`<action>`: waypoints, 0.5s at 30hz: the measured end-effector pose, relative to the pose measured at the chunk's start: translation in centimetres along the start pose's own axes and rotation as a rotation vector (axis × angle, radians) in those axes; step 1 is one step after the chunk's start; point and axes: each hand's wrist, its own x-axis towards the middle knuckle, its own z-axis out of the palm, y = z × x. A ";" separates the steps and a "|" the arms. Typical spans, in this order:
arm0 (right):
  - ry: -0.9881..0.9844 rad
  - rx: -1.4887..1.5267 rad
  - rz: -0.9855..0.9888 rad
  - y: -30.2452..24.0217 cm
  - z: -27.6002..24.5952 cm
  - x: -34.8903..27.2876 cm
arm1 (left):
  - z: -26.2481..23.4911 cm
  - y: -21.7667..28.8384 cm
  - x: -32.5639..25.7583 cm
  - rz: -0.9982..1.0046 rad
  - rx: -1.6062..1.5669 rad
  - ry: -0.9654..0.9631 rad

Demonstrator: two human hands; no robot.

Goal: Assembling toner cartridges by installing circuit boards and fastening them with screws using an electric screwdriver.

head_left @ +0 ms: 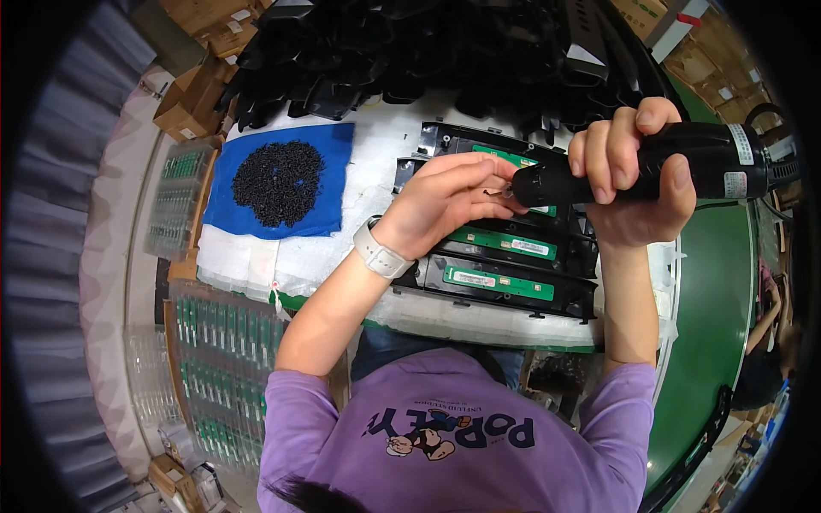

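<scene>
My right hand [629,171] wraps round a black electric screwdriver [693,158], which lies nearly level with its tip to the left. At that tip, my left hand [457,197] has its fingers closed on a tiny dark piece that looks like a screw; the fingers partly hide it. Below both hands, several long black plastic panels [479,256] lie side by side, each carrying a narrow green circuit board [496,280] with a white label. The upper panels are partly covered by my hands and the screwdriver. To their left, a heap of small black screws [275,184] rests on a blue cloth [333,158].
White padding [376,137] covers the work surface. Black plastic parts [393,51] are piled at the far side. Clear trays of green boards [218,359] stand at lower left. Cardboard boxes [192,98] are at far left, and a green surface [710,282] extends right.
</scene>
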 end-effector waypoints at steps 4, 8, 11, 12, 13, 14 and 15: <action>0.042 0.033 -0.024 -0.3 0.0 0.2 | -0.3 0.2 -0.4 -0.071 0.276 0.055; 0.052 0.061 -0.037 -0.9 -0.5 0.4 | -0.5 0.2 -0.7 -0.046 0.361 0.095; 0.078 0.074 -0.042 -1.4 -0.5 0.6 | -0.2 0.3 -0.9 0.001 0.393 0.129; 0.090 0.088 -0.049 -1.6 -0.5 0.6 | -0.2 0.3 -0.9 0.022 0.412 0.153; 0.103 0.102 -0.057 -1.7 -0.5 0.7 | -0.3 0.2 -1.0 0.020 0.412 0.151; 0.104 0.119 -0.057 -1.9 -0.6 0.7 | -0.5 0.1 -1.0 0.024 0.425 0.169; 0.106 0.119 -0.058 -2.0 -0.5 0.7 | -0.6 0.1 -1.0 0.028 0.439 0.187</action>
